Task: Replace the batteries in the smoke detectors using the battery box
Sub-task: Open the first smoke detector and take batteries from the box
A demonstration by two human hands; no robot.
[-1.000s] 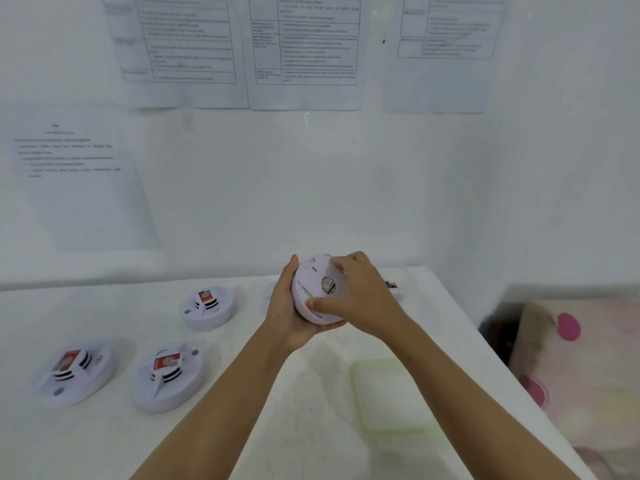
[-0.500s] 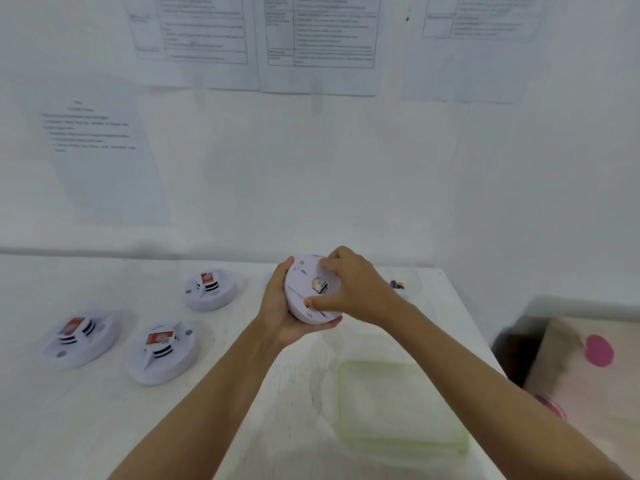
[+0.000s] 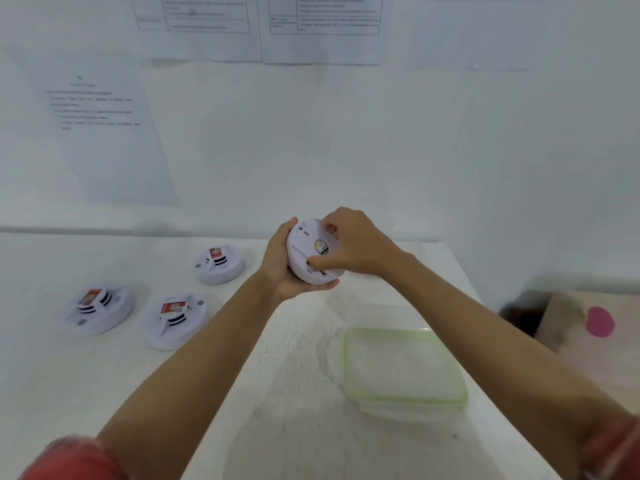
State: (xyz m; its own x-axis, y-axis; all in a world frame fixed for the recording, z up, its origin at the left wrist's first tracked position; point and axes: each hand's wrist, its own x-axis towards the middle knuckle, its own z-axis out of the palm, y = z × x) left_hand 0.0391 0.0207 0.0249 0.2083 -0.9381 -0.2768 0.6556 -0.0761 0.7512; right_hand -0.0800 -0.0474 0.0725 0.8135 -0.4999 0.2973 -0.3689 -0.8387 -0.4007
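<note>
We hold the smoke detector tilted above the table. Our left grip cups its rim and our right grip pinches its back. Three other detectors lie to the left, and a green-rimmed box sits nearer on the right.

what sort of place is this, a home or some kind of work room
Probably a plain indoor work or test station: printed sheets taped to the bare white wall, a white table set in the corner, and three smoke detectors laid out on it.
</note>
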